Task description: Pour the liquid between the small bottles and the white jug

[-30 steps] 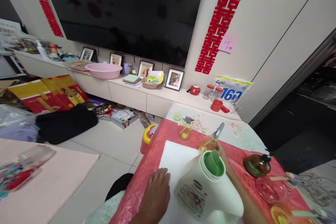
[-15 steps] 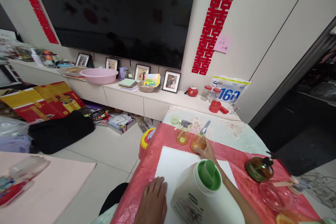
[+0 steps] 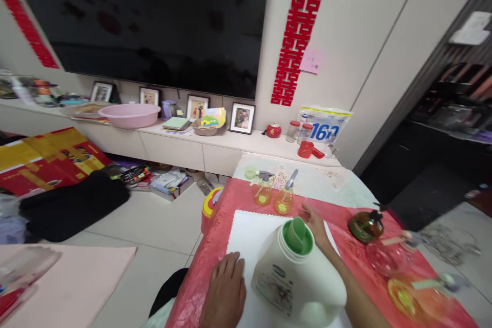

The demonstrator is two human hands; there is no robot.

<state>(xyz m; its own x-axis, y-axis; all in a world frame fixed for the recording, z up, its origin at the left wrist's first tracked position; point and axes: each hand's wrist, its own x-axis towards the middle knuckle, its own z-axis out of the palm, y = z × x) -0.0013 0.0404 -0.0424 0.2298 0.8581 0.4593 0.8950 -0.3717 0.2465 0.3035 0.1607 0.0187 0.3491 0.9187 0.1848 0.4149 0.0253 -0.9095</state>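
Observation:
A large white jug with a green spout opening stands upright on the white board in front of me. My left hand lies flat beside it at the board's left edge, fingers stretched out. Behind the jug, my right hand is open and apart from the nearest spray bottle. That spray bottle, with amber liquid and a grey trigger head, stands beside a second amber spray bottle. Part of my right forearm is hidden by the jug.
On the right of the red cloth are a dark pump bottle, a clear pinkish bottle and an amber spray bottle lying down. A low cabinet with a pink basin and framed photos runs along the wall.
My right hand has let go of the spray bottle and drawn away to the right; the bottle now stands next to the other one. My left hand stays flat. The view has turned right.

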